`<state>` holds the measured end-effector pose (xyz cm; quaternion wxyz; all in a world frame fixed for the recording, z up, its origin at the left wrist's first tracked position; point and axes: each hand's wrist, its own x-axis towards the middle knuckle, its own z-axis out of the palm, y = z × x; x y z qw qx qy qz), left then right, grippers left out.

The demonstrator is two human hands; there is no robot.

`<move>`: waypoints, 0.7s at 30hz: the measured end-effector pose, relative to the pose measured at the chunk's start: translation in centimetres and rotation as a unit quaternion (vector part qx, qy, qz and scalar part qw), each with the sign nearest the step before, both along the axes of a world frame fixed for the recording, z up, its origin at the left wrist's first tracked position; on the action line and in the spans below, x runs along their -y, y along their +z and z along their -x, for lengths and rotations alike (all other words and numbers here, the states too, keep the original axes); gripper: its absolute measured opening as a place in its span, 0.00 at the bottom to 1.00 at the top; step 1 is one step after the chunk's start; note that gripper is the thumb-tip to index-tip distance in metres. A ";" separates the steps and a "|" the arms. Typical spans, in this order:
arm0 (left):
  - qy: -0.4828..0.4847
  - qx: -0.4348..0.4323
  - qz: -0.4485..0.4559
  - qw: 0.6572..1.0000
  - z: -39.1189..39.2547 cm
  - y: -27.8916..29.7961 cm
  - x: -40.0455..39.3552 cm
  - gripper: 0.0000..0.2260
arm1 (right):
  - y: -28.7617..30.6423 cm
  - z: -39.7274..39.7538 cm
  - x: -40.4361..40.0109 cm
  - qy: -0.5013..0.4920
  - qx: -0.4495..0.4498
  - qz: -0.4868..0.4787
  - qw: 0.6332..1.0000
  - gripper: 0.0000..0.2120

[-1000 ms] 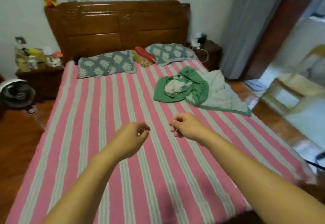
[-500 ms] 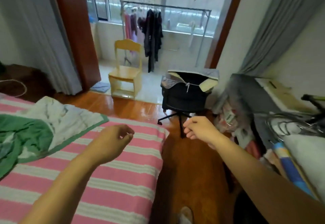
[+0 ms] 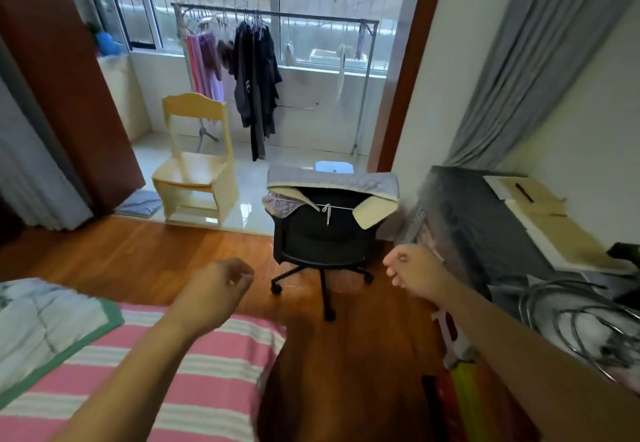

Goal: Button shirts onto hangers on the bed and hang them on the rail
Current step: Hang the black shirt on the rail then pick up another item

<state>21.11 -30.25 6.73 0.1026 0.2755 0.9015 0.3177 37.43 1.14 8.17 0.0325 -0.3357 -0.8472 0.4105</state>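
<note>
While left hand point(image 3: 216, 285) hovers over bed point(image 3: 194, 372), rail point(image 3: 277, 15) well beyond.

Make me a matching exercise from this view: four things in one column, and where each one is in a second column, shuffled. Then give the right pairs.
Things:
1. wooden chair
2. office chair
3. dark clothes
4. striped bedspread

Places:
A. hanging from the rail by the window
B. bottom left, under the left hand
C. on the pale tiles just past the doorway
D. on the wood floor, with a quilted cover draped over its back

Pairs: 1-C, 2-D, 3-A, 4-B
</note>
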 end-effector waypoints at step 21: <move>-0.260 -0.090 0.230 0.934 33.4 -8.3 -41.5 0.23 | -5.0 21.3 -21.6 -0.039 0.027 -0.197 0.979 0.10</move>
